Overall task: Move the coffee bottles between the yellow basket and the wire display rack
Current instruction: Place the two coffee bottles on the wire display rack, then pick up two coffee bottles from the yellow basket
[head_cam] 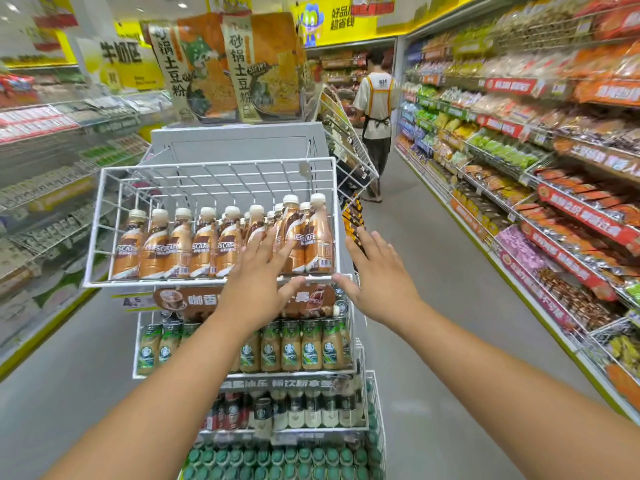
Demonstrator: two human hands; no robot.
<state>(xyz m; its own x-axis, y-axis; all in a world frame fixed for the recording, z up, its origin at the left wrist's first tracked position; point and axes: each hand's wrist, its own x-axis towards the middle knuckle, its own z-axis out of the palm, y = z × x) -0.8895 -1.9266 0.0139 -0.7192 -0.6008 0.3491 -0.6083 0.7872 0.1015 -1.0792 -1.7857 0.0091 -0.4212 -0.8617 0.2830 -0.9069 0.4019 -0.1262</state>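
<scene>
Partly hidden behind the released left hand point(258, 282), coffee bottles point(204, 242) read "ESCAFE"; the right hand point(375, 275) hovers released too.

hands point(258, 285): 2 | wire display rack point(104, 237) tiers: 4 | front-row Nescafe coffee bottles point(204, 242): about 7 | noodle packs point(194, 67): 2

Hands point(258, 285) spread before coffee bottles point(194, 244) (upright).

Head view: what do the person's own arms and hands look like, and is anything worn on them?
Both forearms are bare as far as the frame shows; no sleeve edge is visible. The left hand and right hand carry no gloves, rings, watch or wristband that can be seen. Fingernails look short and unpainted.
</scene>
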